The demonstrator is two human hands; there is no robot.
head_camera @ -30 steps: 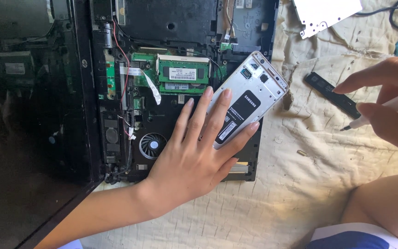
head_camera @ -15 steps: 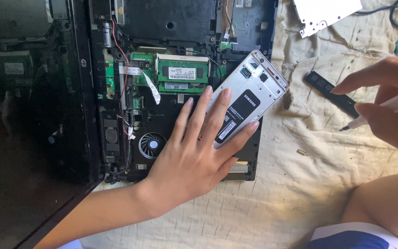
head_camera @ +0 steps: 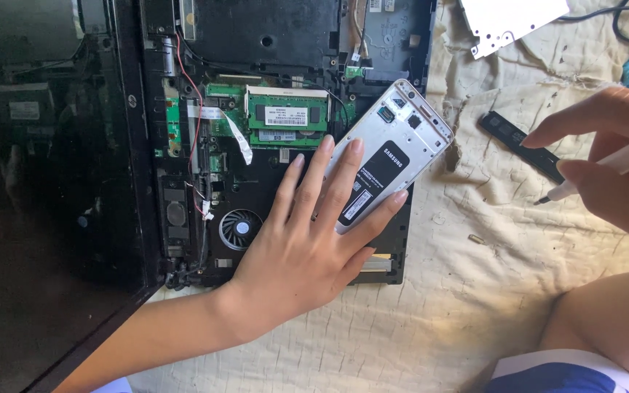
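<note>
Almost nothing moves since the earlier frames: only the right hand [head_camera: 613,164] drifts a little, while the left hand [head_camera: 313,236] stays flat, fingers spread and closed on nothing, pressing on the lower end of the white phone [head_camera: 393,149]. That phone lies back side up on the opened laptop [head_camera: 285,109], beside the green memory cards [head_camera: 285,116], and its long axis runs diagonally from the left fingertips up toward the right. On the cloth [head_camera: 475,306] side, the right hand is pinched on a thin white screwdriver [head_camera: 591,178] whose tip points left toward the phone's right edge, though well apart from it.
</note>
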